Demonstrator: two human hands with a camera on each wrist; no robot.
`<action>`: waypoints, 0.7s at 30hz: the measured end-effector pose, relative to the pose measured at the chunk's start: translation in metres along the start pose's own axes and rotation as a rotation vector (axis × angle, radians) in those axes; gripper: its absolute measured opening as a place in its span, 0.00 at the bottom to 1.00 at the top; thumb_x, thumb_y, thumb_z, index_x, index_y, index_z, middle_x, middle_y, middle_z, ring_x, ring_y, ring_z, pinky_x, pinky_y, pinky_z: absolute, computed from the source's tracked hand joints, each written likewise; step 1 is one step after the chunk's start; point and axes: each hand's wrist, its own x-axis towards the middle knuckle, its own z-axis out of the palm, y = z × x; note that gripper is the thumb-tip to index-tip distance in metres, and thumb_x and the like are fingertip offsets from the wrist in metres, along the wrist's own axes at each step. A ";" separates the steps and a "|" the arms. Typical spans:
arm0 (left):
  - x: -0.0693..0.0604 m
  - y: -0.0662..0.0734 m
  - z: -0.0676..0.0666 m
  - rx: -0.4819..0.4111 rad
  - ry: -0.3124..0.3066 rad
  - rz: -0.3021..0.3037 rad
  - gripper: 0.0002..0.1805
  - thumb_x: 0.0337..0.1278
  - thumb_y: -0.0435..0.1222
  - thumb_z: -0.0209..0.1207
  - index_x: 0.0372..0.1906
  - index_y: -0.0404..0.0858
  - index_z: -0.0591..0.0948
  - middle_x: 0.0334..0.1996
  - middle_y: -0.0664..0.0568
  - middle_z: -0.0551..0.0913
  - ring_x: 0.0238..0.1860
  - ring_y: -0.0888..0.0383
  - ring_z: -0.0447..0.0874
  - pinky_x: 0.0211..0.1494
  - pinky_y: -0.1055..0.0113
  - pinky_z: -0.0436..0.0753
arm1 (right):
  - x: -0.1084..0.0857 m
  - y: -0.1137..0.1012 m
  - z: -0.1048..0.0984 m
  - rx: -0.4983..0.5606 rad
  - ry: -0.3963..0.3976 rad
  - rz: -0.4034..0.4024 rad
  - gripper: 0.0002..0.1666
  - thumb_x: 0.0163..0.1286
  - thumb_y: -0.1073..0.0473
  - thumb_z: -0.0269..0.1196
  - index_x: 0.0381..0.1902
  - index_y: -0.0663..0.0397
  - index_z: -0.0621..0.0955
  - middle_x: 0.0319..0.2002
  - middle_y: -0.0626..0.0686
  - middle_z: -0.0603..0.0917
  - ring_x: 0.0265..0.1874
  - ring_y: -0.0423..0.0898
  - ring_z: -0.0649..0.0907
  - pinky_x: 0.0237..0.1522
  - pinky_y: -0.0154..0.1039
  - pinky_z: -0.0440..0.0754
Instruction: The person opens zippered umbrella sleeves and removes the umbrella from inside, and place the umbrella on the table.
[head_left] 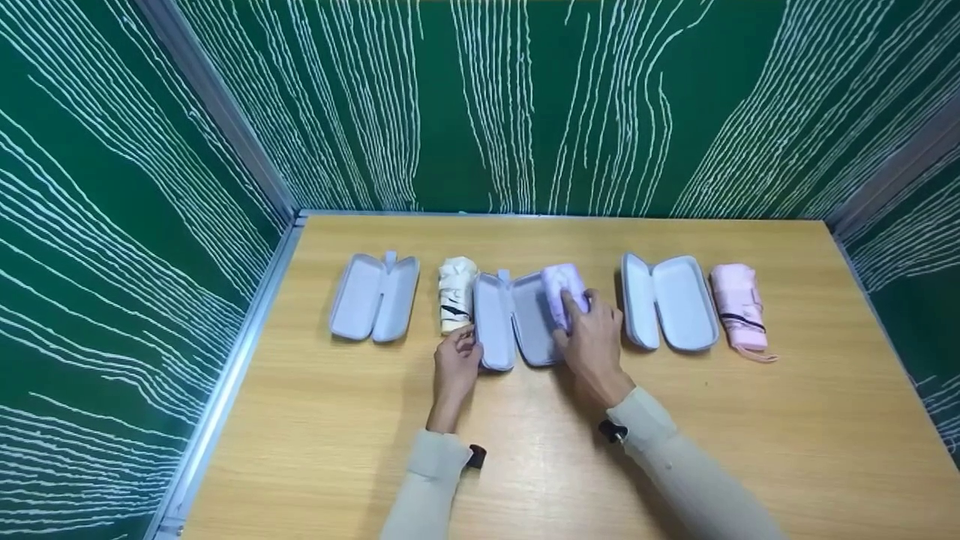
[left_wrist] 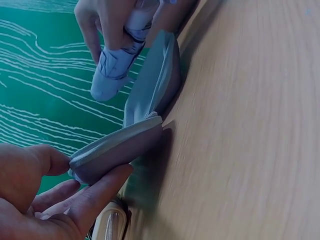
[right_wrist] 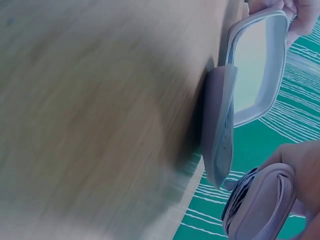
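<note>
An open grey zip case (head_left: 495, 324) lies in the middle of the table, its two halves spread. My left hand (head_left: 456, 367) pinches the edge of its left half between thumb and fingers, and the left wrist view shows that half tilted up. My right hand (head_left: 597, 341) grips a folded lavender compact umbrella (head_left: 556, 281) above the case's right half. In the right wrist view the umbrella's end (right_wrist: 262, 205) faces the camera, apart from the case (right_wrist: 220, 125). A cream folded umbrella (head_left: 455, 289) with black marks lies just beyond my left hand.
Another open grey case (head_left: 360, 296) lies at the left. To the right are a third open case (head_left: 684, 300) and a pink folded umbrella (head_left: 736, 300) with a wrist loop. Green panels (head_left: 480, 105) with white wavy lines stand behind the table and at its sides.
</note>
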 end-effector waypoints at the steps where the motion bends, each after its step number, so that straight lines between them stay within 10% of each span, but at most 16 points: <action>1: 0.001 0.000 0.000 0.000 0.001 0.000 0.20 0.65 0.25 0.60 0.61 0.26 0.82 0.48 0.36 0.90 0.50 0.43 0.89 0.57 0.54 0.88 | 0.000 0.001 0.000 0.002 0.007 0.007 0.38 0.55 0.60 0.76 0.66 0.59 0.83 0.58 0.77 0.79 0.51 0.73 0.82 0.55 0.65 0.74; 21: 0.021 0.008 -0.002 0.070 0.011 0.025 0.19 0.66 0.25 0.60 0.61 0.26 0.82 0.50 0.33 0.89 0.49 0.42 0.89 0.53 0.54 0.89 | 0.002 0.013 0.003 -0.035 0.014 0.084 0.37 0.57 0.61 0.74 0.66 0.60 0.81 0.56 0.75 0.78 0.48 0.74 0.81 0.50 0.66 0.75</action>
